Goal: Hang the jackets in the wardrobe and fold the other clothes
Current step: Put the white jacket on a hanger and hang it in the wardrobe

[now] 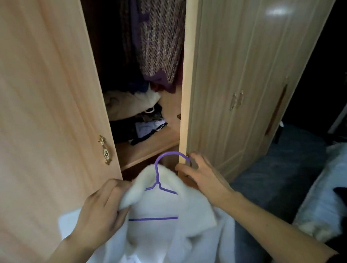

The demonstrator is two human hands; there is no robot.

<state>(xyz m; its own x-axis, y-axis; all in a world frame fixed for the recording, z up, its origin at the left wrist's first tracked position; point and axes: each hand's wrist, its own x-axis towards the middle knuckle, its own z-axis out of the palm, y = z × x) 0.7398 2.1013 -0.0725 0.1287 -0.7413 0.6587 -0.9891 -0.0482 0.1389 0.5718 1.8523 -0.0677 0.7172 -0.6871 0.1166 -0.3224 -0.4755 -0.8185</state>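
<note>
A white fluffy jacket (164, 232) hangs on a purple wire hanger (163, 184) low in front of the open wardrobe (145, 72). My left hand (100, 211) grips the jacket's collar at its left side. My right hand (201, 174) holds the lower edge of the wardrobe's right door (185, 110), thumb on the near face and fingers curled behind it, right beside the hanger's hook. Inside the wardrobe a patterned purple garment (160, 41) hangs at the top.
A heap of loose clothes (137, 115) lies on the wardrobe's shelf. The left door (46, 97) stands open with a gold handle (105, 150). Further closed doors (245, 67) run to the right. A bed with white and dark fabric (322, 194) is at the lower right.
</note>
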